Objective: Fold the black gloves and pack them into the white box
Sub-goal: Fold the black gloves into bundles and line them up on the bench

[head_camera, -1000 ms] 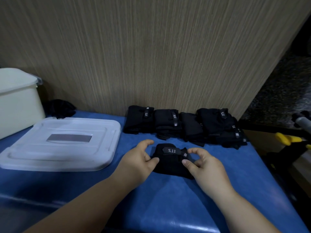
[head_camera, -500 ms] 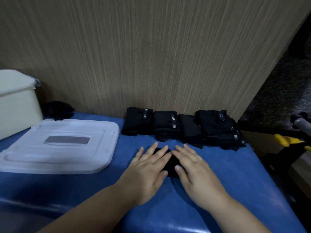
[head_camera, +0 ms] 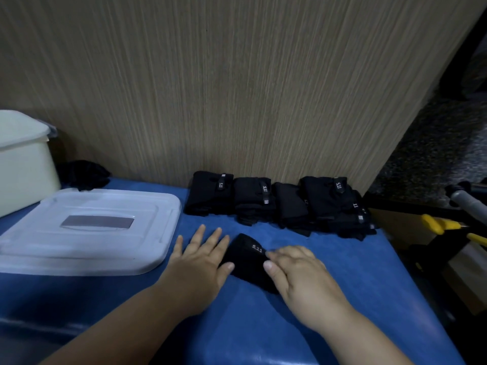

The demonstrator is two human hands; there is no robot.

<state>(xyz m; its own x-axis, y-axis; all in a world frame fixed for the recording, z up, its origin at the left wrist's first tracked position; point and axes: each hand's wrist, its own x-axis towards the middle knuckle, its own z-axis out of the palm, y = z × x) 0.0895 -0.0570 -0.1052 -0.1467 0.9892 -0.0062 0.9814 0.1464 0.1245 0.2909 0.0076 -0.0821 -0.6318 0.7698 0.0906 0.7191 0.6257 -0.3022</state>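
Since half a second ago, your left hand [head_camera: 199,262] has slid off the small folded black fabric glove [head_camera: 246,262] and now lies flat on the blue padded table [head_camera: 342,285], fingers spread straight, thumb tip touching the glove's left edge. Your right hand [head_camera: 300,275] covers the glove's right half with fingers bent; whether it pinches or only presses cannot be told. The glove lies at lower centre of the frame, outside the white plastic box [head_camera: 23,164] at far left. Between them lies the translucent white plastic lid [head_camera: 87,233], flat. Noted also:
- a row of folded black gloves [head_camera: 276,201] against the wood-grain wall panel [head_camera: 237,88]
- a loose black heap [head_camera: 84,175] behind the lid
- a yellow-handled tool [head_camera: 437,223] at right
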